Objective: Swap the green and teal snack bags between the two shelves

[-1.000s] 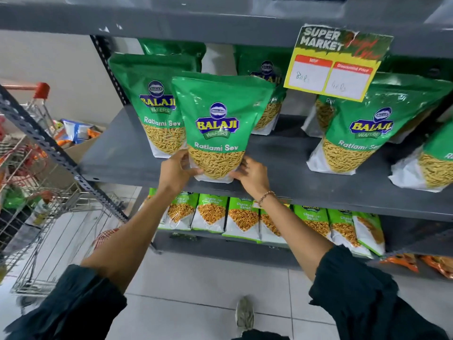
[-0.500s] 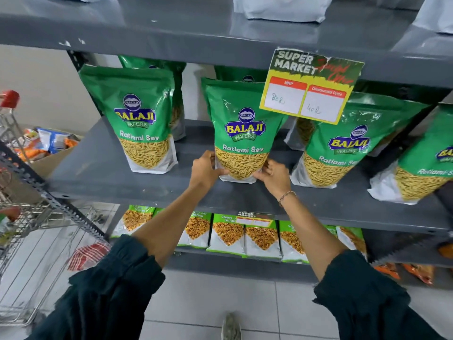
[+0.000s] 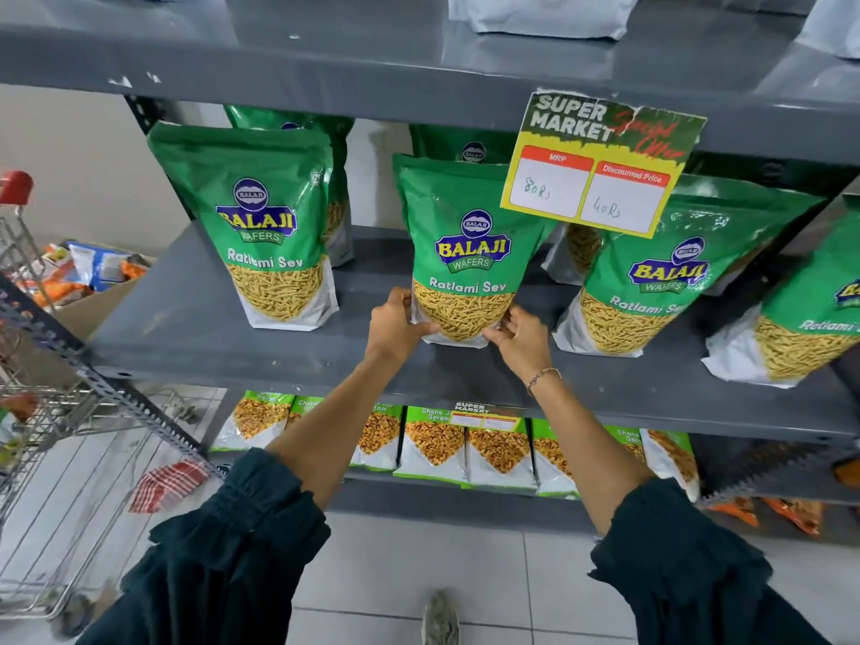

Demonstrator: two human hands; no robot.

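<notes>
While both forearms reach up from dark sleeves, the left hand [image 3: 395, 325] and right hand [image 3: 519, 339] pinch the bottom corners of the green snack bag [image 3: 467, 253], upright on the middle shelf [image 3: 195, 328] between like bags. Likely light, crinkly and slippery, with brittle contents, it is best held at its stiffer base gusset. Behind it, a price card [image 3: 600, 160] overlaps its top corner.

Yellow-and-green price placard [image 3: 600, 165] hangs from the upper shelf edge at 1 o'clock, handwritten 80 and 40. Wire shopping trolley [image 3: 70, 458] stands at 9 o'clock, red handle [image 3: 16, 186] above. Cardboard box of packets [image 3: 88, 277] behind it. Pale tiled floor [image 3: 395, 560] at 6 o'clock.
</notes>
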